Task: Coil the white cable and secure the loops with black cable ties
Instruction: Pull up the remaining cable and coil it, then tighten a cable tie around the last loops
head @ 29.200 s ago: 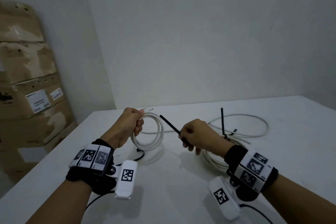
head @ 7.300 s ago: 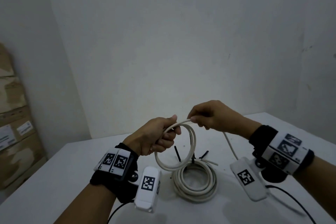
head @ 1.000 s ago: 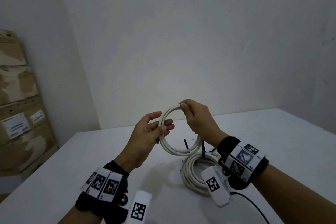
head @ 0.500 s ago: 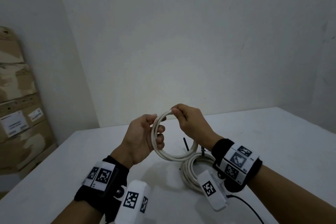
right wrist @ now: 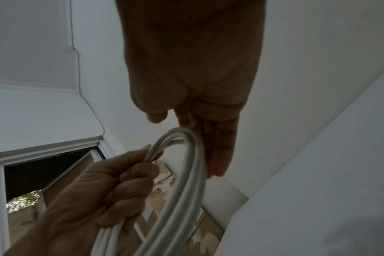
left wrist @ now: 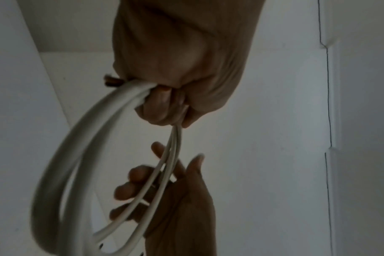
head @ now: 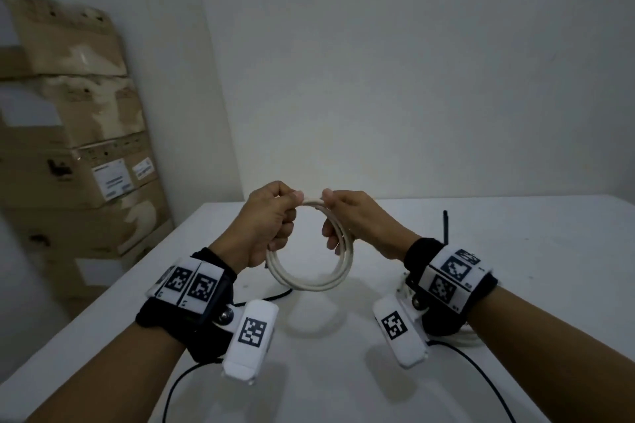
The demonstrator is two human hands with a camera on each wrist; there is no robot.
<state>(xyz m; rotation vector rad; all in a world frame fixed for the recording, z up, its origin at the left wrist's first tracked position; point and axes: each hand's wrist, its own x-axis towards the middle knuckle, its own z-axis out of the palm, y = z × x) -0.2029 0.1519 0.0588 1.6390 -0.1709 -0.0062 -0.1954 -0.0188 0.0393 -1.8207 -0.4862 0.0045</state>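
A small coil of white cable [head: 309, 286] hangs upright above the table, held between both hands. My left hand [head: 271, 220] grips its upper left part in a fist, as the right wrist view confirms [right wrist: 99, 190]. My right hand [head: 357, 220] is at the upper right of the coil. Its fingers [right wrist: 217, 147] lie nearly straight against the loops [right wrist: 186, 181], and the thumb stands a little off them. A black cable tie [head: 445, 227] sticks up behind my right wrist. In the left wrist view, the cable [left wrist: 55, 173] crosses the right hand's spread fingers [left wrist: 131, 175].
The white table [head: 532, 285] stands in a corner between white walls. Part of a second white coil [head: 470, 340] shows on it behind my right wrist. Stacked cardboard boxes [head: 68, 148] stand left of the table. Black cords [head: 481, 374] trail from the wrist cameras.
My left hand has closed from loose fingers into a fist on the coil. My right hand slid from the coil's top to its right side and loosened. The view turned left.
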